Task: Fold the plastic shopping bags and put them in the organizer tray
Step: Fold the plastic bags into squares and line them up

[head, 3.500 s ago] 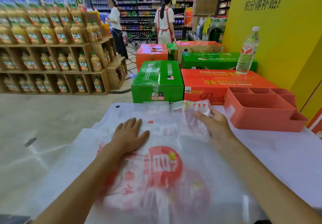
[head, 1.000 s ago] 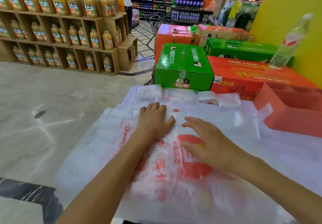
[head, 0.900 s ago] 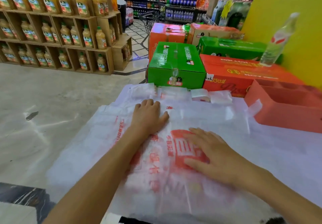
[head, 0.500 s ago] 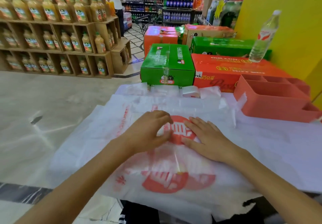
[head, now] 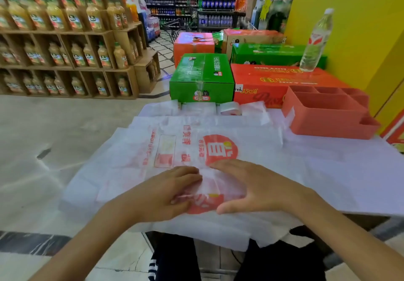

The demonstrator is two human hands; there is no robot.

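From the head camera, a white plastic shopping bag (head: 188,149) with red printing lay spread flat on a white-covered table (head: 349,182), its near edge drooping over the table's front.

The left hand (head: 161,195) rested on the bag's near part. Its fingers were bent and its thumb lay beneath them, and a wrinkled fold of the plastic sat gathered against the fingertips. Whether the film was truly pinched could not be told.

The right hand (head: 258,186) lay just right of the left one, palm down on the bag. Its fingers were straight and its thumb was spread, pressing the film without gripping anything.

Beyond the bag, along the table's far edge, sat a row of small folded bags (head: 209,109), white and translucent.

Right of that row, at the far right of the bag, stood the coral organizer tray (head: 328,116) with several compartments. No bag could be seen inside them.

Behind the bag stood a green carton (head: 202,77) and, to its right, a red carton (head: 273,81). A clear water bottle (head: 316,42) stood upright on the red carton.

Far left of the bag, wooden shelves (head: 65,66) held juice bottles.
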